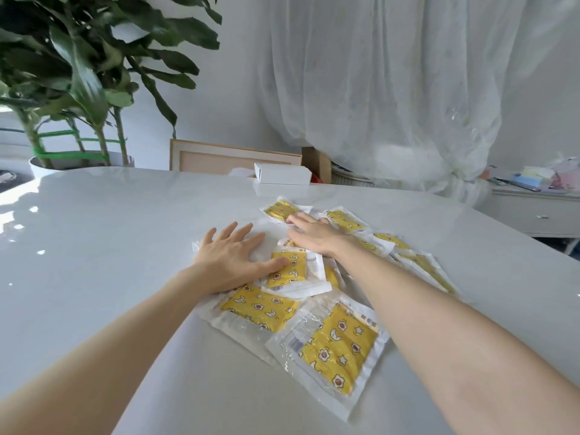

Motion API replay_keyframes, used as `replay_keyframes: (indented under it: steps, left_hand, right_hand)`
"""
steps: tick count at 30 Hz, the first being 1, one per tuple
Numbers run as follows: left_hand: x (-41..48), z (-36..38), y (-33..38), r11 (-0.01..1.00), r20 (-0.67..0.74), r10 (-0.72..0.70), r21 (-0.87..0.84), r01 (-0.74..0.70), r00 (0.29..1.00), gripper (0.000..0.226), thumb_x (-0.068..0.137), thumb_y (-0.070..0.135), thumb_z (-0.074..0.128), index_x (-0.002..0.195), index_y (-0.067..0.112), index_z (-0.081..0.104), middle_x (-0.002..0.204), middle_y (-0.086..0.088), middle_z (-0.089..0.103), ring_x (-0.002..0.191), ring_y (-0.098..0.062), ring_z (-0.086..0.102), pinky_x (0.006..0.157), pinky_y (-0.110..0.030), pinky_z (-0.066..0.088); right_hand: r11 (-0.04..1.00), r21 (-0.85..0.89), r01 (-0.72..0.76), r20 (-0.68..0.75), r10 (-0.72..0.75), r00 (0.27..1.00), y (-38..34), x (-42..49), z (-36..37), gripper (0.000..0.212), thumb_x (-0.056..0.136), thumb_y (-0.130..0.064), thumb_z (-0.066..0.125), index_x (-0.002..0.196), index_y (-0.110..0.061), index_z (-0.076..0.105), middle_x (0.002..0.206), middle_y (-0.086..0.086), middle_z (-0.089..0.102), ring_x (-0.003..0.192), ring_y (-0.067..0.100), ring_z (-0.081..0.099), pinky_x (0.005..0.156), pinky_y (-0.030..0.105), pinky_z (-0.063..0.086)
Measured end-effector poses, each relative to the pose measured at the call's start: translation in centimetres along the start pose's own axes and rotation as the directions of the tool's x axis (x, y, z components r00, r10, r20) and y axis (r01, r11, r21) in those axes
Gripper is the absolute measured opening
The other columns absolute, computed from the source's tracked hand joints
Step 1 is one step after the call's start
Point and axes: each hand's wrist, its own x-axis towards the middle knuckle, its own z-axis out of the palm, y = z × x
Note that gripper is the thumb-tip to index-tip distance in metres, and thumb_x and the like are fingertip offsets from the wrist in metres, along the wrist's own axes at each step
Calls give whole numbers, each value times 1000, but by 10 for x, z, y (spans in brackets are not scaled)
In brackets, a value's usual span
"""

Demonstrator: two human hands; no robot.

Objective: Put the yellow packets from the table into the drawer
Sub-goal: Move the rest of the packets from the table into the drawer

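Yellow packets (340,343): loose overlapping heap, right of centre on the table (110,246). Flat yellow printed contents in clear plastic sleeves; likely light, limp and slippery against one another.
Left hand (230,257): fingers spread flat, pressing the heap's left side.
Right hand (314,235): fingers straight, resting on the far packets.
Handling: best gathered into a stack, then pinched at the edges.

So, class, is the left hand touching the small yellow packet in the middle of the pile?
Touching. The head view shows the left hand spread flat, its thumb tip lying on the small yellow packet with no gap.
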Motion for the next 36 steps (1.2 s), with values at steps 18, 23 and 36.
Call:
replay_keyframes:
  steps: [18,23,36]
  left_hand:
    - [-118,-26,15,986,35,-34,-164,39,999,71,89,66,34,150,32,21,160,5,7,148,-15,-1,117,-48,-13]
    - [-137,-55,15,987,-62,-11,-162,0,998,56,96,44,42,148,26,30,157,2,21,146,-17,14,119,-45,-1]
    - [-229,-83,45,981,502,182,-32,-191,846,81,89,37,62,152,29,12,158,10,11,146,-14,11,117,-34,13]
  right_hand:
    - [947,198,251,-209,-210,955,-40,-148,-42,37,93,-29,52,130,-26,57,138,-3,53,127,16,45,103,32,37]
    - [915,318,249,-147,-211,966,-55,-193,-52,10,89,-22,58,97,-22,64,104,-3,63,97,15,58,85,28,47]
    - [937,-213,279,663,-71,745,-64,-295,-39,112,70,-32,83,149,-48,5,160,-14,2,148,17,6,119,44,16]
